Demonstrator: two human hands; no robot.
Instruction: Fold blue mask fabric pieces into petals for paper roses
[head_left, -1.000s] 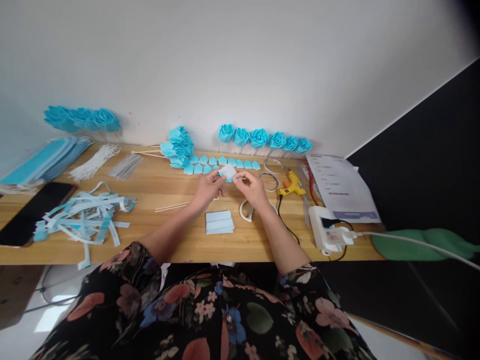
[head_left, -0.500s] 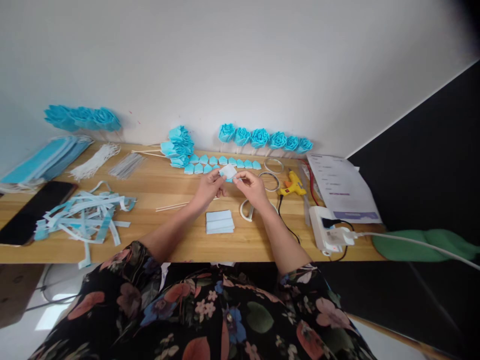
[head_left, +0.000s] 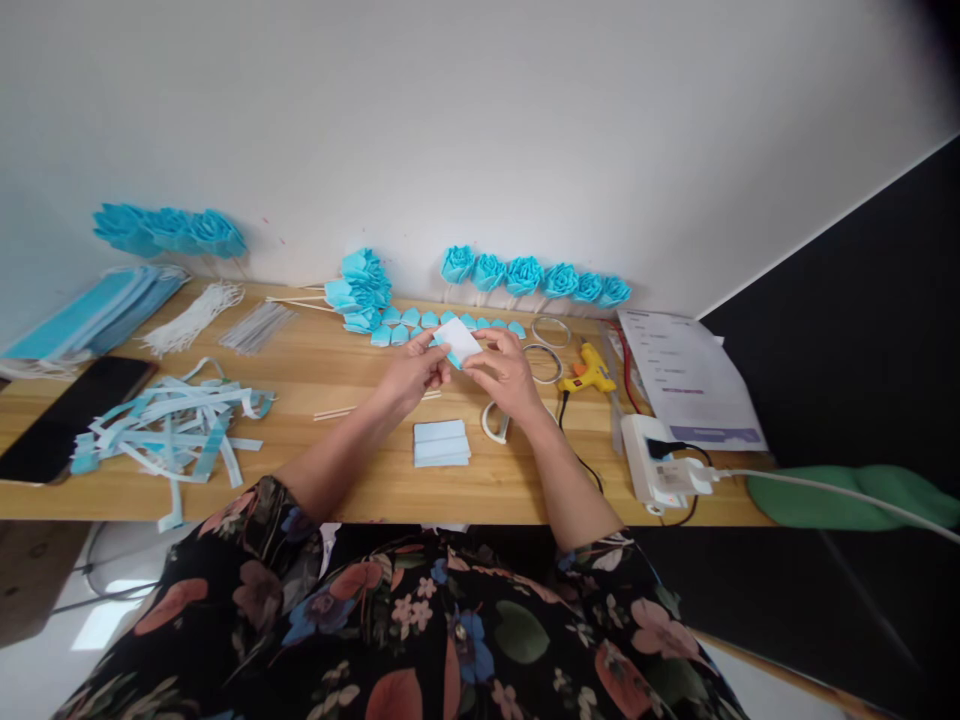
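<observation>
A small piece of white and blue fabric [head_left: 459, 340], its blue side showing along the lower left edge, is held up over the table between both hands. My left hand [head_left: 415, 368] pinches its left edge between thumb and fingers. On the right edge, my right hand [head_left: 504, 368] grips it the same way. Just behind the hands lie rows of small blue folded petals [head_left: 411, 317], partly hidden by the held piece. Nearer my body sits a stack of pale blue rectangles [head_left: 441, 443]. Thin wooden sticks [head_left: 334, 412] lie left of it.
Blue fabric flowers [head_left: 523, 275] stand along the wall. A yellow glue gun [head_left: 590, 370], tape rolls [head_left: 552, 331] and a power strip [head_left: 649, 462] are at right. Cut strips [head_left: 169, 430], a phone [head_left: 71, 420] and face masks [head_left: 97, 310] lie at left.
The held fabric piece now shows a larger, tilted white face with a blue edge. My right fingers have shifted up along its right side. The view has moved slightly.
</observation>
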